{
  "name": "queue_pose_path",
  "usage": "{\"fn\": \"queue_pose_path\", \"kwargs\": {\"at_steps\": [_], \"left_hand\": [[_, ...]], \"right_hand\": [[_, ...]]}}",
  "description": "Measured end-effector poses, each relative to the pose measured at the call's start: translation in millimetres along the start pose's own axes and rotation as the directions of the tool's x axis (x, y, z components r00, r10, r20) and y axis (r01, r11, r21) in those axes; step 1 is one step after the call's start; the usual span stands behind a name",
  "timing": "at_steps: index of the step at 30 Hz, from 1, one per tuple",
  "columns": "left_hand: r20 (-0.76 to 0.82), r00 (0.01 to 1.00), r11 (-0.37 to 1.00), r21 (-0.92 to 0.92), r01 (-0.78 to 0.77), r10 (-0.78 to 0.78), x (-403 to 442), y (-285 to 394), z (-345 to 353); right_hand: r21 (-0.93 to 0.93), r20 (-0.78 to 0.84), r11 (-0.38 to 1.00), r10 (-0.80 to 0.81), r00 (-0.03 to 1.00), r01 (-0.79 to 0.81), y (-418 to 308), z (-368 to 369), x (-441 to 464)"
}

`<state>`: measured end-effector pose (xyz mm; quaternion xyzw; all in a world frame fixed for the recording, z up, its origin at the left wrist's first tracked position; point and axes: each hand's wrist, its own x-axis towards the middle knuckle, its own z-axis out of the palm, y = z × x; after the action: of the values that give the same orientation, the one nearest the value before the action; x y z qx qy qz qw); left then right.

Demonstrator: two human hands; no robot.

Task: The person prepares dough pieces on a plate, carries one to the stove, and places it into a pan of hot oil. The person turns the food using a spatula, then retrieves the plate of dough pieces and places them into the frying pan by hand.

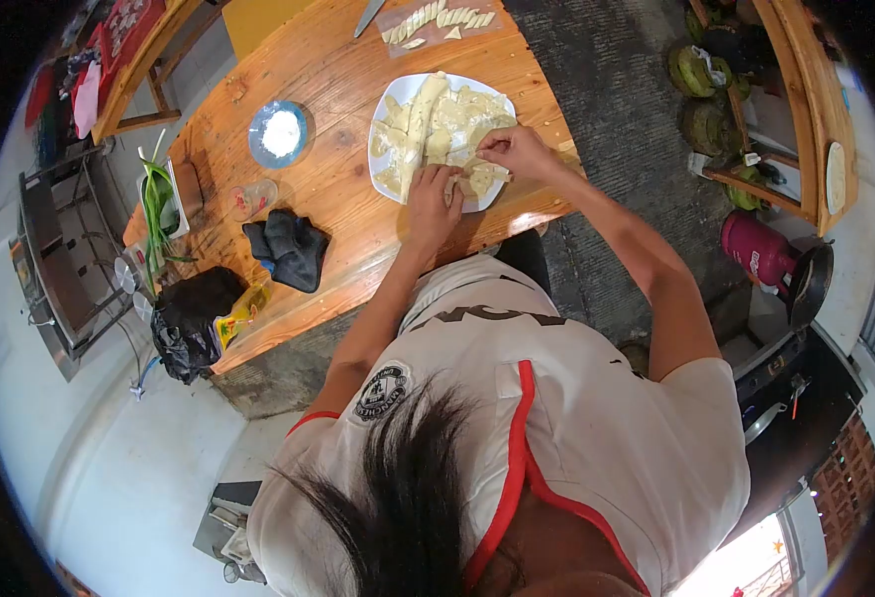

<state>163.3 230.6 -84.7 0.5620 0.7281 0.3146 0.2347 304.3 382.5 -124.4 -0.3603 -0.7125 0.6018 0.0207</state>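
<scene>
A white square plate point(377, 159) near the table's edge holds many flat, pale dough pieces point(472, 109) and one long dough roll point(422, 121) lying across its left part. My left hand point(435, 204) is at the plate's near rim, by the lower end of the roll. Its fingers are bent down on the dough, and what lies under them is hidden. Over the plate's right side, my right hand point(519, 154) has thumb and forefinger pinched together. Anything between those fingertips is too small to name. A short pale strip point(493, 172) lies just below them.
Past the plate, cut dough strips point(437, 22) lie on a clear sheet near a knife point(368, 17). Leftward are a blue-rimmed dish of white powder point(280, 133), a glass point(254, 199), a dark cloth point(288, 249), green leaves point(161, 199) and a black bag point(197, 320).
</scene>
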Motion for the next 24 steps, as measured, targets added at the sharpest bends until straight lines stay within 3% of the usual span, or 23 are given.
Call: {"fn": "queue_pose_path", "kwargs": {"at_steps": [4,7,10,11,13,15,16,19,24], "left_hand": [[-0.077,0.997,0.999,-0.028,0.02,-0.022,5,1,1],[-0.088,0.993,0.994,-0.082,0.069,-0.076,8,1,0],[0.002,1.0,0.992,-0.122,0.031,-0.031,15,-4,2],[0.01,0.998,0.96,-0.274,0.062,-0.062,19,-8,7],[0.052,0.993,0.823,-0.555,0.119,-0.108,27,-12,18],[0.34,0.918,0.408,-0.823,0.395,-0.203,38,3,13],[0.496,0.849,0.152,-0.839,0.523,-0.184,42,12,10],[0.612,0.786,-0.01,-0.788,0.615,0.092,49,27,21],[0.653,0.723,0.074,-0.752,0.655,0.227,33,76,52]], "right_hand": [[0.203,-0.002,0.978,0.046,0.999,-0.044,6,-3,6],[0.215,-0.017,0.975,0.057,0.998,-0.052,4,-6,7],[0.317,0.024,0.945,0.077,0.997,-0.081,-10,-14,1],[0.388,0.038,0.913,0.117,0.992,-0.122,-19,-18,-4],[0.525,0.061,0.828,0.195,0.979,-0.198,-41,-27,-21],[0.617,0.074,0.76,0.2,0.977,-0.202,-43,-32,-38],[0.664,0.071,0.721,0.203,0.976,-0.199,-43,-35,-48],[0.624,-0.079,0.774,0.194,0.978,-0.103,-43,-45,-87],[0.707,-0.358,0.699,0.221,0.907,0.109,-4,-35,-169]]}}
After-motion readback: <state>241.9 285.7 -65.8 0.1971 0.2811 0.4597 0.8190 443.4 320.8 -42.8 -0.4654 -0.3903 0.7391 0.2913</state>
